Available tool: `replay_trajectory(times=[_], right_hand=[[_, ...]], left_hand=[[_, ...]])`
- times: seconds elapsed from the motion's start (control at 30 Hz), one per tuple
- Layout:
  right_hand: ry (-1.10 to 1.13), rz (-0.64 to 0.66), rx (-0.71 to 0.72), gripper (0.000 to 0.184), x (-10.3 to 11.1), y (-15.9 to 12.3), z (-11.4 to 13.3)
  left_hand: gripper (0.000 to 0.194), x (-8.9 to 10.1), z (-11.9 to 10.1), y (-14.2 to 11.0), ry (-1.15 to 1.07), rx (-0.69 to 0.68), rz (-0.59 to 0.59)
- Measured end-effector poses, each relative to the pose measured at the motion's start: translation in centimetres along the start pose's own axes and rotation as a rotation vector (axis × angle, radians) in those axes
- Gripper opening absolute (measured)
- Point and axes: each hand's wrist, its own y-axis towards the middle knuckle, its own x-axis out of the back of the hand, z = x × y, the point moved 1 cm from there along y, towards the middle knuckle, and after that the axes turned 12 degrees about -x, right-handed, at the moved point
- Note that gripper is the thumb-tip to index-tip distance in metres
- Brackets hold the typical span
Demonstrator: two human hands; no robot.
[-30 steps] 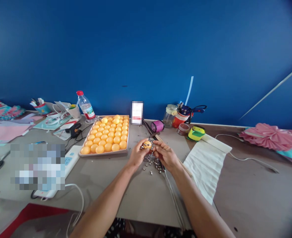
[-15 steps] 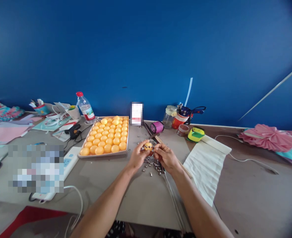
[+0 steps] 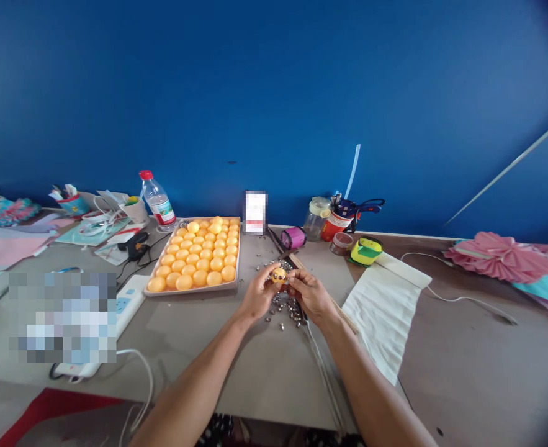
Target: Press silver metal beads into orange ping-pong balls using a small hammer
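An orange ping-pong ball with several small shiny metal pieces on its face is gripped by the fingers of my left hand. At the ball's right side my right hand is closed in a pinch, its fingertips touching or almost touching the ball. What it pinches is too small to make out. Below and around both hands lies a scatter of small silvery bells or beads, partly hidden by the fingers. To the left stands a shallow tray filled with rows of orange ping-pong balls, a few resting on top.
Behind my hands are a purple roll, a glass jar and a red cup of tools. White cloth lies right, near a yellow-green tape roll. A bottle and power strip stand left.
The view has shifted slightly, so the table things sit a little further left. Both hands stay together at the ball, with the metal pieces on it now facing a little differently.
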Motion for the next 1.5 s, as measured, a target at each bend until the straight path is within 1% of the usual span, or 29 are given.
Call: replay_trajectory(times=[0.23,0.37,0.47,0.63,0.77,0.83,0.93,1.07,1.2,1.27,1.3,1.37,1.4,1.5], right_hand=[[0.016,0.05,-0.047,0.028,0.0,-0.2,0.3],[0.022,0.051,-0.058,0.029,-0.1,-0.3,0.3],[0.001,0.045,-0.053,0.028,0.0,-0.2,0.2],[-0.005,0.042,-0.027,0.025,-0.2,-0.1,-0.1],[0.017,0.045,-0.037,0.025,-0.3,0.0,-0.2],[0.025,0.036,-0.038,0.024,-0.3,0.1,-0.4],[0.023,0.005,-0.015,0.023,-0.3,0.2,-0.5],[0.065,0.001,-0.011,0.028,-0.4,0.3,-0.6],[0.058,-0.002,-0.006,0.028,0.2,0.7,-0.7],[-0.054,-0.056,0.027,0.023,1.0,1.1,-0.6],[-0.163,-0.109,0.066,0.019,1.5,1.2,-0.5],[-0.484,-0.181,0.157,0.012,2.1,1.3,-0.2],[-0.639,-0.182,0.203,0.011,2.2,1.2,-0.1],[-1.045,-0.073,0.289,0.016,1.6,0.4,-0.2]], left_hand=[[0.052,0.1,0.0,0.0,0.056,-0.011,0.032],[0.052,0.1,0.1,-0.1,0.036,-0.02,0.029],[0.051,0.1,0.2,-0.1,0.063,-0.038,0.035],[0.05,0.1,0.4,-0.2,0.14,-0.106,0.047],[0.046,0.1,0.6,-0.3,0.193,-0.178,0.041],[0.045,0.1,0.7,-0.4,0.196,-0.191,0.049],[0.044,0.0,0.6,-0.4,0.19,-0.187,0.064],[0.041,-0.3,0.5,-0.5,0.182,-0.187,0.05],[0.043,-0.4,0.8,-0.3,0.184,-0.122,0.037],[0.043,-0.1,1.2,-0.1,0.19,-0.113,0.012],[0.043,0.1,1.4,0.0,0.201,-0.119,-0.019],[0.043,0.6,1.9,0.2,0.225,-0.131,-0.06],[0.042,0.8,2.2,0.3,0.231,-0.139,-0.088],[0.04,1.2,2.6,0.4,0.247,-0.165,-0.133]])
